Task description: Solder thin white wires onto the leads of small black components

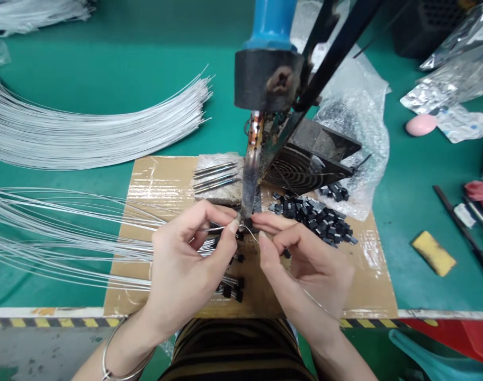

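Under the tip of a blue-handled soldering iron (252, 174), my left hand (186, 270) pinches the end of a thin grey wire (214, 229) between thumb and forefinger. Across from it, my right hand (309, 264) pinches a strand of solder wire (315, 301), which runs across the palm and bends up to the iron's tip. The fingertips of both hands nearly meet there, and the joint itself is too small to make out. Below my left hand lie wires with small black parts (233, 288) on their ends.
A cardboard sheet (146, 180) covers the work area. Small black components (316, 217) are heaped right of the iron, beside a black fan (301, 164). Metal tips (215, 177) rest on a pad. Grey wire bundles (86, 137) lie left; a yellow sponge (434, 253) lies right.
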